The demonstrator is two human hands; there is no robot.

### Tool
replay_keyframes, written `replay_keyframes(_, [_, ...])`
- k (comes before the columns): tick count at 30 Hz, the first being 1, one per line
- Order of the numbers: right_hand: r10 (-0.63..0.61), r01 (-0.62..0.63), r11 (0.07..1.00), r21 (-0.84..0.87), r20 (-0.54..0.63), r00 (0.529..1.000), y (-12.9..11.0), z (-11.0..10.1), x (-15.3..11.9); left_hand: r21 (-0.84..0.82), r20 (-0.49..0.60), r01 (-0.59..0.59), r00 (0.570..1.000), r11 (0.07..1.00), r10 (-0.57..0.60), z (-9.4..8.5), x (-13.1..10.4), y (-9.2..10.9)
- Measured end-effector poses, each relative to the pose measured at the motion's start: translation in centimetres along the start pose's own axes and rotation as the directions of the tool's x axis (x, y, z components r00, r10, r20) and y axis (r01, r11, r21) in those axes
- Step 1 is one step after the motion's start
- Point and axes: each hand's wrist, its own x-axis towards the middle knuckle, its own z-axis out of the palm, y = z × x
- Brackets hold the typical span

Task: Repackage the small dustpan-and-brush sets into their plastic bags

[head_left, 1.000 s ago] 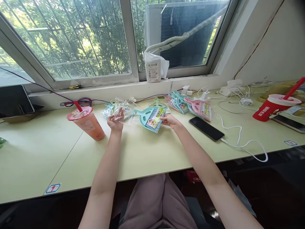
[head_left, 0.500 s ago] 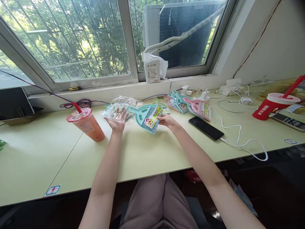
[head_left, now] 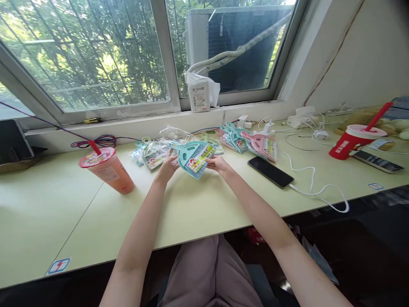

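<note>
A mint-green toy dustpan with a small brush and a printed card (head_left: 195, 157) is held up over the desk, its handle pointing left. My right hand (head_left: 218, 163) grips its right edge between thumb and fingers. At its left side my left hand (head_left: 169, 167) is closed, with clear crinkled plastic (head_left: 174, 161) at the fingers; the dustpan partly hides the fingertips. Behind the left hand lie wrapped dustpan sets (head_left: 155, 154) and more loose clear film (head_left: 174, 132).
Further sets, green (head_left: 235, 134) and pink (head_left: 260, 145), lie right of centre. A phone (head_left: 270, 172) charges on a white cable (head_left: 322, 190). An orange drink cup (head_left: 111, 174) stands left, a red cup (head_left: 348, 145) right. A box (head_left: 200, 97) stands on the sill.
My left hand has turned from palm-up, with clear plastic over it, and moved right to the dustpan's left side. My right hand keeps its grip on the dustpan. The view has shifted slightly.
</note>
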Motion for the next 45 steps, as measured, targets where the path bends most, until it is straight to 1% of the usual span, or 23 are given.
replay_keyframes(3, [-0.026, 0.027, 0.999, 0.024, -0.006, 1.000, 0.0, 0.1, 0.1, 0.067, 0.076, 0.030, 0.996, 0.997, -0.035, 0.2, 0.0, -0.2])
replay_keyframes(6, [-0.058, 0.059, 0.997, 0.057, -0.008, 0.998, 0.0, 0.2, 0.2, 0.110, 0.152, 0.040, 0.987, 0.993, -0.056, 0.8, 0.0, -1.0])
replay_keyframes(8, [-0.076, 0.076, 0.994, 0.079, -0.008, 0.997, -0.1, 0.3, 0.1, 0.141, 0.211, 0.087, 0.971, 0.986, -0.116, 1.7, -0.1, -1.8])
replay_keyframes(10, [-0.092, 0.094, 0.990, 0.104, -0.021, 0.996, -0.2, 0.4, 0.0, 0.157, 0.285, 0.134, 0.943, 0.979, -0.174, 2.6, -0.3, -2.5])
replay_keyframes(12, [-0.112, 0.117, 0.985, 0.126, -0.045, 0.993, -0.2, 0.5, -0.2, 0.139, 0.319, 0.139, 0.931, 0.981, -0.177, 3.2, -0.4, -3.1])
replay_keyframes(14, [-0.130, 0.138, 0.981, 0.134, -0.065, 0.989, -0.3, 0.5, -0.4, 0.099, 0.298, 0.115, 0.944, 0.988, -0.140, 3.3, -0.2, -3.3])
replay_keyframes(16, [-0.134, 0.141, 0.983, 0.119, -0.071, 0.989, -0.4, 0.6, -0.6, 0.045, 0.242, 0.075, 0.967, 0.996, -0.084, 2.8, 0.2, -3.2])
replay_keyframes(18, [-0.132, 0.138, 0.986, 0.095, -0.060, 0.989, -0.4, 0.7, -0.9, -0.037, 0.153, 0.012, 0.988, 0.999, -0.007, 2.2, 0.6, -2.9])
replay_keyframes(20, [-0.139, 0.141, 0.988, 0.066, -0.033, 0.990, -0.3, 0.9, -1.1, -0.129, 0.035, -0.056, 0.998, 0.990, 0.061, 1.8, 0.8, -2.5])
replay_keyframes(22, [-0.152, 0.152, 0.988, 0.037, -0.001, 0.988, -0.1, 1.2, -1.3, -0.202, -0.047, -0.079, 0.996, 0.976, 0.071, 2.0, 0.7, -2.3])
replay_keyframes(25, [-0.167, 0.166, 0.986, 0.014, 0.023, 0.986, 0.2, 1.3, -1.3, -0.251, -0.097, -0.048, 0.995, 0.967, 0.024, 3.4, 0.3, -2.6])
replay_keyframes(29, [-0.191, 0.191, 0.981, 0.015, 0.020, 0.981, 0.1, 1.1, -1.3, -0.216, -0.131, 0.008, 0.991, 0.976, -0.037, 5.1, -0.3, -3.4])
replay_keyframes(32, [-0.209, 0.209, 0.977, 0.033, -0.007, 0.978, -0.2, 1.1, -1.5, -0.134, -0.147, 0.048, 0.987, 0.990, -0.068, 5.4, -0.4, -3.7])
replay_keyframes(34, [-0.209, 0.210, 0.977, 0.046, -0.041, 0.977, -0.3, 1.1, -1.7, -0.065, -0.126, 0.046, 0.991, 0.997, -0.054, 5.3, -0.4, -3.8])
replay_keyframes(36, [-0.203, 0.207, 0.977, 0.053, -0.075, 0.976, -0.3, 1.1, -1.7, 0.007, -0.105, 0.018, 0.994, 1.000, -0.017, 5.2, -0.3, -4.0])
replay_keyframes(39, [-0.191, 0.197, 0.978, 0.064, -0.089, 0.978, -0.1, 1.0, -1.6, 0.101, -0.125, -0.037, 0.991, 0.994, 0.050, 5.1, -0.1, -4.3])
replay_keyframes(42, [-0.162, 0.167, 0.984, 0.062, -0.074, 0.984, -0.3, 0.9, -1.4, 0.136, -0.141, -0.058, 0.987, 0.989, 0.077, 5.0, 0.0, -4.6])
replay_keyframes(45, [-0.133, 0.136, 0.990, 0.038, -0.069, 0.989, -0.8, 0.8, -1.4, 0.118, -0.128, -0.061, 0.989, 0.991, 0.076, 5.0, 0.0, -4.7])
